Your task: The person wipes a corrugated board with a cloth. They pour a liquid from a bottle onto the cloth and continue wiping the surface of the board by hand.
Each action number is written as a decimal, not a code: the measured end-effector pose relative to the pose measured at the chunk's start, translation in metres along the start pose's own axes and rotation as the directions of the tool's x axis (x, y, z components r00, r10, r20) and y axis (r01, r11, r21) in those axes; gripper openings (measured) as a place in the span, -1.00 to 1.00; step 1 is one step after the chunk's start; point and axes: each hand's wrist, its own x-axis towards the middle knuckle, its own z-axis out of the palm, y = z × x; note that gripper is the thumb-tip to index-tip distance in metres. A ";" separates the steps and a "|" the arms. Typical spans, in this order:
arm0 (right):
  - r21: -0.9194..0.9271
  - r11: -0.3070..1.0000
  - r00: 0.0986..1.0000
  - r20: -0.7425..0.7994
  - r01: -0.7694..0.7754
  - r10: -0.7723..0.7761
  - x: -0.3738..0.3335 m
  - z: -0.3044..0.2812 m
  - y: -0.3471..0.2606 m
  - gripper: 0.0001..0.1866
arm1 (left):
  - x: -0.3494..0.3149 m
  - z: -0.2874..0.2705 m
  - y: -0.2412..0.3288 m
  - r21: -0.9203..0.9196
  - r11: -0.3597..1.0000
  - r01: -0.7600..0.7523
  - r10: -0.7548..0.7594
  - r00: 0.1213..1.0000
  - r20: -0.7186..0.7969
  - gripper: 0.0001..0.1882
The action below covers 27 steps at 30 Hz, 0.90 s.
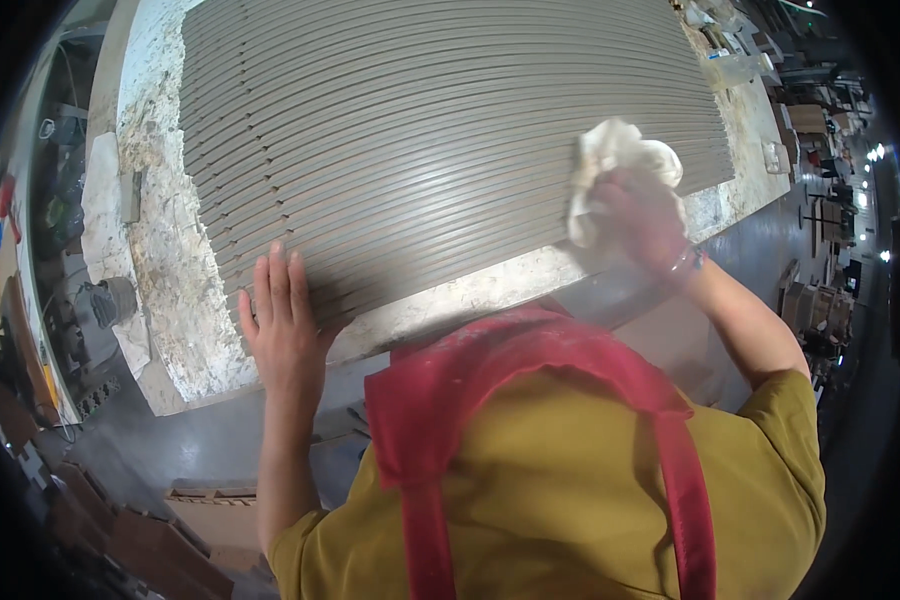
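Note:
Long grey-brown strips (420,150) lie side by side across the worktable, with small dark notches near their left ends. At their near left corner, my left hand (285,305) rests flat with the fingers stretched out over the strip ends. My right hand (640,220), smeared by motion, grips a crumpled white cloth (615,150) on the right part of the strips, close to the near edge. The cloth hides the strips under it and some of my fingers.
The worktable (170,310) has a rough, stained whitish cover. A small flat block (131,197) lies on its left side. At the far right edge sits a clear plastic container (740,68). Cardboard boxes (215,520) stand on the floor at lower left.

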 end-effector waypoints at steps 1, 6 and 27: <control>0.035 0.998 0.997 0.051 0.060 -0.062 0.008 0.016 -0.017 -0.75 | 0.000 -0.002 0.001 -0.009 1.000 -0.002 0.002 1.000 0.008 0.07; 0.362 0.828 0.904 -0.198 0.427 -0.380 0.100 0.041 -0.173 -0.93 | 0.000 0.007 -0.005 -0.015 1.000 0.015 -0.015 1.000 0.013 0.07; 0.054 0.974 0.961 -0.182 0.219 -0.206 0.057 0.054 -0.097 -0.73 | -0.004 0.002 -0.005 -0.039 0.999 0.025 -0.024 1.000 0.014 0.04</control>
